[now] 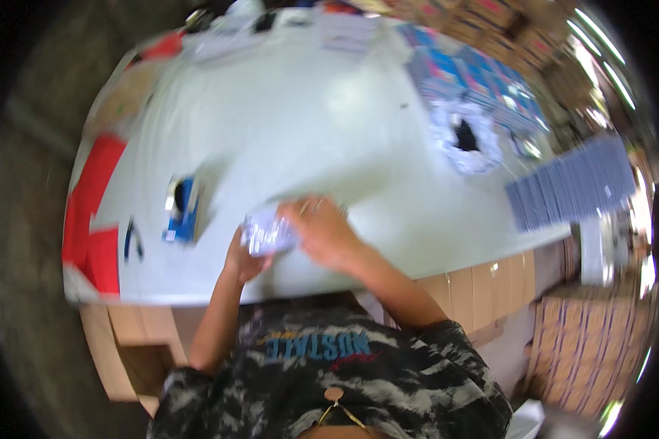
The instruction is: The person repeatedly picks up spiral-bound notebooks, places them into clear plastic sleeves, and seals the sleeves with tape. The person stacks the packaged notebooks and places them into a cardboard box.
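Over the near edge of the white table, my left hand is closed round a small flat packet with a pale, glossy, clear-looking wrap that catches the light. My right hand is at the packet's right side, its fingers curled in and blurred; what they pinch, if anything, does not show. To the left stands a blue tape dispenser with a tape roll on it. Beyond that lies a small dark-blue-handled hand tool, perhaps pliers or snips.
Red sheets line the left edge. At right are a white plastic bag with something black inside, a long row of grey-blue boxes and stacked blue packs. Cardboard cartons stand beside the table, and an open carton sits below its left edge.
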Tool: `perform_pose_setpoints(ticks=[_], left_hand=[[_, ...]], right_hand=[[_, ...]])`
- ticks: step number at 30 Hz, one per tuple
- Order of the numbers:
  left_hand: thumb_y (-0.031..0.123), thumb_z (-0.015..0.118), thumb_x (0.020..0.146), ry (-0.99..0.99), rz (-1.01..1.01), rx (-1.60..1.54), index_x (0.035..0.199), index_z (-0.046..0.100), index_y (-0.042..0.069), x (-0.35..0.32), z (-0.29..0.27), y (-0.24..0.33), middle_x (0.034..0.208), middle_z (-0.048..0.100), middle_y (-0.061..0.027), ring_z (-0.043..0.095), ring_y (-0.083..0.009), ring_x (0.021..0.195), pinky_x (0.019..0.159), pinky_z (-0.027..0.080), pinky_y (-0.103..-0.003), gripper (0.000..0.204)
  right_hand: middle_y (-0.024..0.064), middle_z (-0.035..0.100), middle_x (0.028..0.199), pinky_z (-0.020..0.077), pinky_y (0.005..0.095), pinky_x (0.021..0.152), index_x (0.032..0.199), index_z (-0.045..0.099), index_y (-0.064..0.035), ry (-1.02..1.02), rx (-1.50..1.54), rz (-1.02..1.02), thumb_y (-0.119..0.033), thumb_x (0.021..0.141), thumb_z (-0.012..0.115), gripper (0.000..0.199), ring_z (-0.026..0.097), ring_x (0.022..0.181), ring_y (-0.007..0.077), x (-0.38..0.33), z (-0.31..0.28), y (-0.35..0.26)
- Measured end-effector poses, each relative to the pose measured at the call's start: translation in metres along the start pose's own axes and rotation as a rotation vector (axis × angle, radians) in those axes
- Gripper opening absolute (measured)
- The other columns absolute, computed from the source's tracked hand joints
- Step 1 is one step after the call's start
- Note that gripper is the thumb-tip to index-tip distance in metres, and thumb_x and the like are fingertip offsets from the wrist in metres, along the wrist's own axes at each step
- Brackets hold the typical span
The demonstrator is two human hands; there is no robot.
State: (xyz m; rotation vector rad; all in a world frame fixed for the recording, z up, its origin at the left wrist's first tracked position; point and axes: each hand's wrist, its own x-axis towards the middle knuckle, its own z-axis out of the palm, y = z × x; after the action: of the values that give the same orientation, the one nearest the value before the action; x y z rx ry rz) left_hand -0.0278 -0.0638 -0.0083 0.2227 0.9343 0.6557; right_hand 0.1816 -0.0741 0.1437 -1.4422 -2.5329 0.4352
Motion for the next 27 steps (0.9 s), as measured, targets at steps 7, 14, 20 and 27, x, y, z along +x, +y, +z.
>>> perform_pose_setpoints(ticks=[7,14,20,27], left_hand=[[0.045,0.053,0.086,-0.346,-0.145,0.162,0.129,0.043,0.006,-0.011,0.042,-0.005,0.117,0.058,-0.0115,0.057,-0.0260,0.103,0.090,0.045,-0.042,0.059],[0.022,0.062,0.082,-0.397,0.129,0.277,0.116,0.045,-0.003,-0.020,0.168,-0.036,0.105,0.057,-0.0128,0.058,-0.0206,0.096,0.086,0.046,-0.036,0.046],[0.025,0.061,0.082,-0.606,0.335,0.328,0.117,0.047,-0.004,-0.034,0.329,-0.075,0.108,0.057,-0.0124,0.058,-0.0199,0.096,0.088,0.044,-0.033,0.048],[0.031,0.054,0.088,-0.831,0.492,0.111,0.125,0.045,0.002,-0.039,0.537,-0.130,0.120,0.055,-0.0126,0.055,-0.0254,0.108,0.097,0.041,-0.039,0.048]], right_hand=[[0.0036,0.049,0.122,0.0363,0.0401,0.092,0.123,0.049,-0.0205,0.334,-0.084,-0.173,-0.014,0.079,0.054,0.045,0.045,0.113,0.0230,-0.110,0.051,-0.012],[-0.0033,0.049,0.121,0.0316,0.0373,0.096,0.118,0.052,-0.0261,0.841,-0.302,0.286,-0.014,0.071,0.066,0.050,0.043,0.116,0.0176,-0.203,0.046,-0.011],[0.0188,0.029,0.137,0.0240,0.0435,0.103,0.132,0.034,-0.0079,1.478,-0.142,0.480,-0.014,0.071,0.068,0.070,0.028,0.129,0.0337,-0.269,0.011,0.045],[0.0235,0.027,0.140,0.0288,0.0439,0.103,0.138,0.021,0.0035,1.215,0.339,0.508,-0.013,0.082,0.058,0.069,0.028,0.131,0.0362,-0.398,-0.076,0.119]])
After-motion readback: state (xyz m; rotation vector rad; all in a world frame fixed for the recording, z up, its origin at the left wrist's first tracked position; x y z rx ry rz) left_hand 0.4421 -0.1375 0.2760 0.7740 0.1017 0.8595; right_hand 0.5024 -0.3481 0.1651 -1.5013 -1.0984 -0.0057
